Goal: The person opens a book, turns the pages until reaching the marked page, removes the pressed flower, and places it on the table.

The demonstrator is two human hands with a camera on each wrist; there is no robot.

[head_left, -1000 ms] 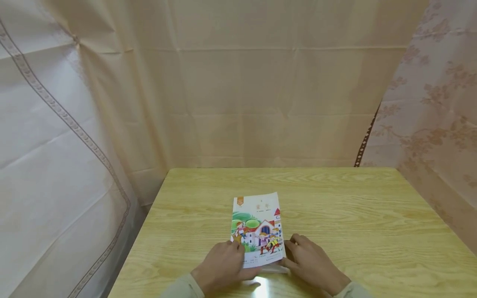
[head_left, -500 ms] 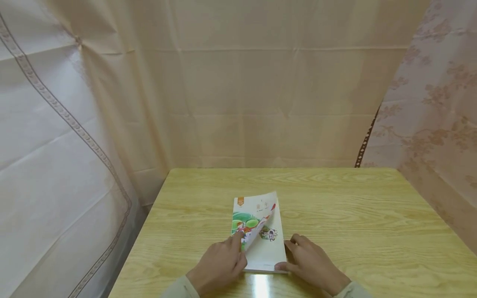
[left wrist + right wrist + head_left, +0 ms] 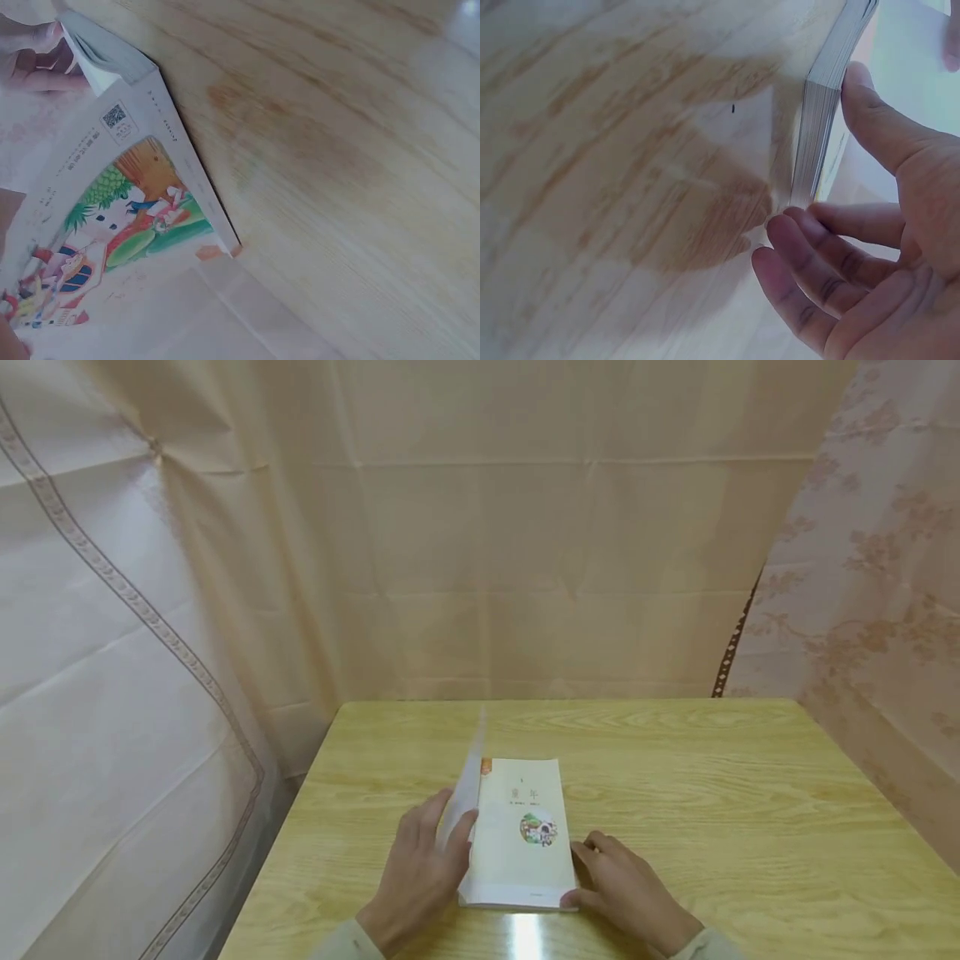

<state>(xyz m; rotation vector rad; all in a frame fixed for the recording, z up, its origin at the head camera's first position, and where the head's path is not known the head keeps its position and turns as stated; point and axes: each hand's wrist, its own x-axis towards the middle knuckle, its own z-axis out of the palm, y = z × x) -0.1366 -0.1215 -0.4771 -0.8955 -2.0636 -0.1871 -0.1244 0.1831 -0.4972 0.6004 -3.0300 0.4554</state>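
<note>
A paperback book (image 3: 510, 868) lies on the wooden table with its front cover (image 3: 463, 789) raised on the left side, baring a cream title page with a small round picture. My left hand (image 3: 415, 868) holds the cover between thumb and fingers. In the left wrist view the colourful cover picture (image 3: 142, 202) and the spine show, with only a bit of the left hand at the left edge. My right hand (image 3: 626, 885) steadies the lower right corner, thumb on top. In the right wrist view its fingertips rest beside the page edges (image 3: 816, 135).
The pale wood-grain table (image 3: 712, 810) spreads around the book. Beige cloth (image 3: 525, 568) hangs behind it, with white cloth (image 3: 97, 693) on the left and floral cloth (image 3: 885, 610) on the right. A bright reflection lies on the table near its front.
My left hand has lifted the front cover and swung it leftward, from lying flat to standing up, and moved slightly left. The right hand stays at the book's lower right corner.
</note>
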